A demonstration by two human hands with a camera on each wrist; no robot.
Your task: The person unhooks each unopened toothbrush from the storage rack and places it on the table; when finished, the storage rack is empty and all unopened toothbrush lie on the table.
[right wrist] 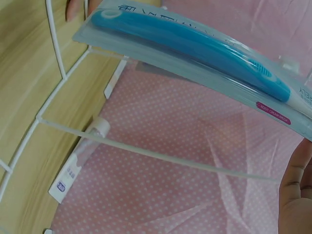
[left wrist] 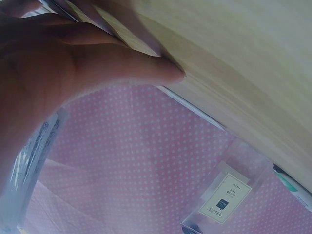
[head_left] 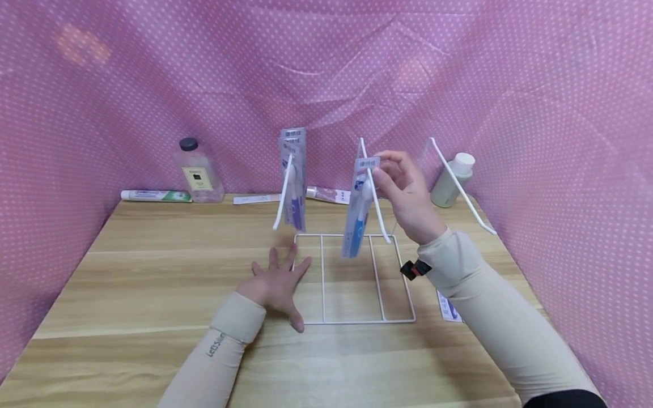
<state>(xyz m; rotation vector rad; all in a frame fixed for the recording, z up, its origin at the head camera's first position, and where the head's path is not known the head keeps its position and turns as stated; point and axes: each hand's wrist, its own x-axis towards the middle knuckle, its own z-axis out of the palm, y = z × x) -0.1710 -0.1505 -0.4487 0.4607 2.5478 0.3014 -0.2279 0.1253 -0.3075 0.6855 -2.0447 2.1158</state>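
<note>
My right hand (head_left: 408, 195) pinches the top corner of a packaged toothbrush (head_left: 355, 226) at the middle hook (head_left: 379, 209) of a white wire rack (head_left: 357, 322). A blue handle shows through that clear pack in the right wrist view, where the pinching fingertips are mostly out of frame. Fingers spread, my left hand (head_left: 275, 286) rests on the table at the left edge of the rack's base. Several toothbrush packs (head_left: 298, 212) with purple handles hang from the left hook (head_left: 283, 195). Nothing hangs on the right hook (head_left: 461, 190).
Along the back stand a clear bottle with a black cap (head_left: 198, 173) and a green bottle with a white cap (head_left: 449, 184). Toothpaste tubes (head_left: 155, 196) (head_left: 334, 195) and a flat white pack (head_left: 255, 199) lie there too. Another pack (head_left: 449, 309) lies partly under my right forearm.
</note>
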